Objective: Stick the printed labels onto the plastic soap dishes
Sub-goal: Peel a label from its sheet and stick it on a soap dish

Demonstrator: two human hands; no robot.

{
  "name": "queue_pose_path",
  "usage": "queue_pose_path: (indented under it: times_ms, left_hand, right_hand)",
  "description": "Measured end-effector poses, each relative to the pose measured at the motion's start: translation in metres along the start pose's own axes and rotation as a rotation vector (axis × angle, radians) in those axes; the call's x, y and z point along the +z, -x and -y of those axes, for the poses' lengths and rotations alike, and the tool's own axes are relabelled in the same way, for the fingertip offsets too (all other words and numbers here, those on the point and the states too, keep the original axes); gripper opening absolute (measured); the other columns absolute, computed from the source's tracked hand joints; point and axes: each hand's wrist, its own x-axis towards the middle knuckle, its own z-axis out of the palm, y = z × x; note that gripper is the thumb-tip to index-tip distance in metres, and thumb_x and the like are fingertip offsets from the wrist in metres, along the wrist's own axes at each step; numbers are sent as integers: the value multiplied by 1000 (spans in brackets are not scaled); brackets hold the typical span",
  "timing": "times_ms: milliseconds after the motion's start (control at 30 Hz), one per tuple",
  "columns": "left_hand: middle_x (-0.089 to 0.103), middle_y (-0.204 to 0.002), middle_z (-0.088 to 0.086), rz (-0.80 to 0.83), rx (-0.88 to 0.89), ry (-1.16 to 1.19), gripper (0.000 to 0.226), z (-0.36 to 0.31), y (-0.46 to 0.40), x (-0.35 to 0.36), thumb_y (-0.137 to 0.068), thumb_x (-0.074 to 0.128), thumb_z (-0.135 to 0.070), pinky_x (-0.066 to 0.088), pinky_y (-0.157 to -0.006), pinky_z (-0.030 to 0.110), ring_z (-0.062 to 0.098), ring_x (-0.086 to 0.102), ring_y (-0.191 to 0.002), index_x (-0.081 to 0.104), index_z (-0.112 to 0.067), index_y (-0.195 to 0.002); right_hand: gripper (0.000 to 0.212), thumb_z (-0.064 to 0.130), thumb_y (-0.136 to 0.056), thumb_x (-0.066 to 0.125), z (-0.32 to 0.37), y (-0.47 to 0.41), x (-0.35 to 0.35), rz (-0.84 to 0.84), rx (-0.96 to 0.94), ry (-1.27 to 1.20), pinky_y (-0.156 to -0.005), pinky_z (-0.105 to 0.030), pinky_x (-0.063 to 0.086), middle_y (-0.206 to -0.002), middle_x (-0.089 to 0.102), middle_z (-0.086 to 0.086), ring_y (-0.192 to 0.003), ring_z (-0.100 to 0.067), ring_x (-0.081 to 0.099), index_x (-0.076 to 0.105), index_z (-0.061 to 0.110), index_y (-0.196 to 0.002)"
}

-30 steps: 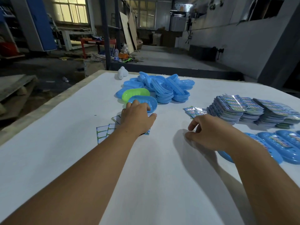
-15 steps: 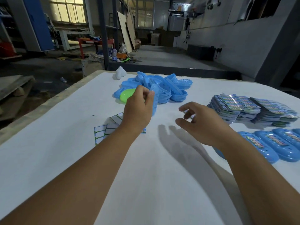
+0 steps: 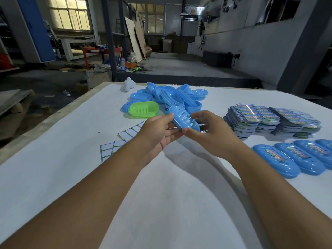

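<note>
A blue soap dish is held tilted above the white surface, gripped at its far end by the left hand and pinched at its near end by the right hand. Stacked printed labels and labelled dishes are seen at right, with unlabelled dishes heaped behind.

A small white rounded plastic object sits at the far edge of the white-covered bench. Past the bench, tall flat wooden boards lean upright near a red metal frame, with a blue cabinet door at far left beside lit windows.
</note>
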Motion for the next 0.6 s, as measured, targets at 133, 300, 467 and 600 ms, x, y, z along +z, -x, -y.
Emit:
queue_pose_path:
  times_ms: [133, 300, 467, 600]
  left_hand:
    - [76, -80, 13, -186, -25, -398, 30, -7, 1, -10, -102, 53, -28, 59, -55, 25, 17, 71, -61, 68, -3, -94]
    - [72, -85, 16, -496, 301, -1274, 33, -17, 2, -36, -94, 54, -31, 58, -73, 42, 33, 67, -81, 71, -3, -90]
    - [67, -104, 1, -459, 219, -1524, 24, -15, 7, -41, -88, 63, -38, 51, -84, 34, 24, 62, -100, 67, -20, -104]
    - [58, -126, 3, -388, 122, -1550, 60, -12, 7, -45, -75, 79, -46, 48, -92, 34, 23, 57, -112, 57, -23, -125]
  right_hand:
    - [52, 50, -75, 80, -4, -1, -3, 36, 18, 147, -89, -31, 54, -114, 66, 13, -96, -7, 66, 63, 32, -120]
    - [39, 45, -72, 78, -4, 1, -9, 202, 7, 314, -81, -26, 51, -101, 65, 18, -94, -9, 63, 65, 38, -108]
    - [46, 45, -72, 78, -5, 5, -8, 275, 14, 334, -90, -37, 55, -107, 65, 16, -97, -9, 64, 63, 38, -114]
    - [44, 47, -73, 76, -5, 5, -7, 281, 15, 332, -88, -37, 56, -107, 65, 17, -96, -9, 64, 62, 39, -115]
